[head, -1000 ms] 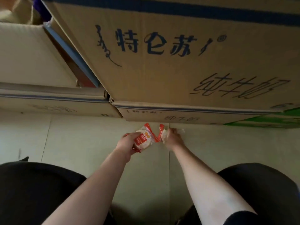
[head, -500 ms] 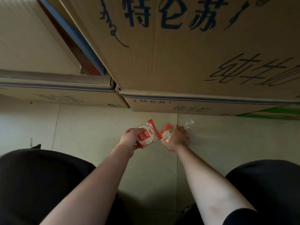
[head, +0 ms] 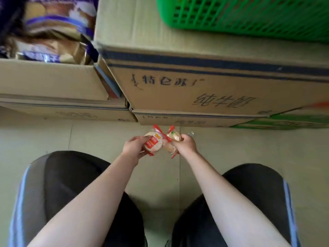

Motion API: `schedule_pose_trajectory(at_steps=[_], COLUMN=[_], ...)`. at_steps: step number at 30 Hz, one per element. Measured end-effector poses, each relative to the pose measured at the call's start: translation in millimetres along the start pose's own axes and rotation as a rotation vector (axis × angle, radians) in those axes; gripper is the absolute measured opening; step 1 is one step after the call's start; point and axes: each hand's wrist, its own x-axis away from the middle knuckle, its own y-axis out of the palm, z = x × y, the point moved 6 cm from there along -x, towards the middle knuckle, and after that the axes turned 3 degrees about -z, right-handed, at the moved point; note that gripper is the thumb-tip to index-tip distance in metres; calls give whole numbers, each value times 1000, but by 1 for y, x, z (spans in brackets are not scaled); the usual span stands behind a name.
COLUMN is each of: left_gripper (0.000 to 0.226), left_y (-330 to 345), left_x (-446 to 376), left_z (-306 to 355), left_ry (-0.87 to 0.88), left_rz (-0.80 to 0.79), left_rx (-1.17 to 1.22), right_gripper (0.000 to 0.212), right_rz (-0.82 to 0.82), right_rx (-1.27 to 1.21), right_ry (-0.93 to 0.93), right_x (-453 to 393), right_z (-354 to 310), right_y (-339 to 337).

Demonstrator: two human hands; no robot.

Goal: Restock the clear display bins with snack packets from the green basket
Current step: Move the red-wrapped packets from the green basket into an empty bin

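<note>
My knees are nearest, bent wide as I crouch, and my two forearms reach out between them over the pale floor [head: 92, 138]. At the end of them I have a packet in each hand. My left hand [head: 133, 147] grips a round snack packet [head: 154, 143] with a red label; my thumb lies across its near face and my fingers are curled round behind it, so it sits clamped in my grasp, its red crimped ends sticking out above and below. My right hand [head: 186, 144] is closed on a second packet [head: 172, 139], most of it buried in my fist, with its red end showing at the top and the wrapper's tail below. The two packets touch, or very nearly, between my hands.

Just beyond them stand stacked cardboard boxes [head: 204, 86] printed with blue lettering, and an open box [head: 48, 75] to the left holds blurred purple bags. Farthest off, on top of the boxes, sits the green basket [head: 249, 16]; I cannot see into it.

No clear bins are in sight. I judge these two packets are yet to be shelved, and I cannot tell how much restocking is already done.
</note>
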Motion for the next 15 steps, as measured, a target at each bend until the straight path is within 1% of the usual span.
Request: schedule_pose_trajectory(at_steps=[3, 4, 6, 7, 8, 10, 12, 13, 14, 15], left_gripper=[17, 19, 34, 38, 40, 40, 35, 33, 33, 36], left_y=[-8, -11, -17, -19, -22, -25, -26, -27, -28, -30], left_x=[73, 97, 144, 169, 194, 241, 295, 324, 351, 375], left_z=[34, 47, 70, 82, 93, 118, 147, 163, 179, 196], left_ry=[9, 15, 19, 21, 24, 42, 62, 69, 87, 119], left_rz=[-43, -55, -77, -87, -99, -147, -207, -235, -269, -301], left_rx=[26, 20, 6, -18, -72, -179, -234, -236, -229, -211], right_gripper=[8, 14, 41, 45, 42, 24, 13, 12, 15, 22], right_rz=[-26, -43, -81, -105, -131, -194, -231, -241, -264, -314], right_rx=[-28, -38, -54, -48, -46, -79, -113, -146, -204, -274], right_ry=[-30, -34, -54, -67, -64, -31, -23, -17, 1, 12], right_x=[76, 104, 158, 184, 211, 261, 309, 330, 351, 370], right_z=[-49, -68, -104, -121, -137, -171, -209, -229, -249, -268], right_y=[-35, -47, -68, -78, -87, -102, -116, -123, -130, -135])
